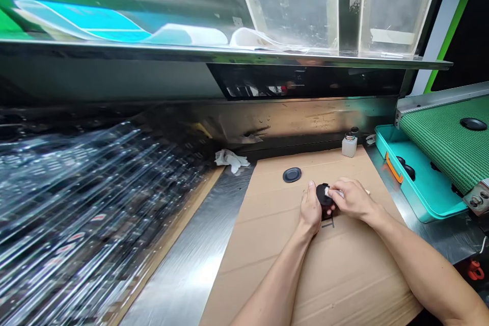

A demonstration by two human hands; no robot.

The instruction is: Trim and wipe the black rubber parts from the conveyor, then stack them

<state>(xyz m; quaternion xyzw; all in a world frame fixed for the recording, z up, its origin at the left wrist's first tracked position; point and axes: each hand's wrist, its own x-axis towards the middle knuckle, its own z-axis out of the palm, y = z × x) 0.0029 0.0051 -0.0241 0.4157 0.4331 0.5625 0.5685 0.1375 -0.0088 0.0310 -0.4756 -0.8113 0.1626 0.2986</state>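
My left hand (312,208) grips a round black plastic part (323,195) just above the cardboard sheet (267,234). Pinched in my right hand (352,197) is a small white wipe (327,192), pressed against the face of that part. My right fingers cover some of the wipe, and a pale tip shows beyond the hand. A second round black part (292,174) lies flat on the cardboard, beyond my left hand. Near the cardboard's far edge stands a small translucent bottle (349,144) with a metallic top.
Stacked clear plastic trays (95,214) fill the left side. A crumpled white cloth (232,160) lies at the back. On the right, a teal bin (431,198) holds black parts beneath a green conveyor belt (454,127) carrying another black disc (473,124). A metal ledge (229,54) crosses above.
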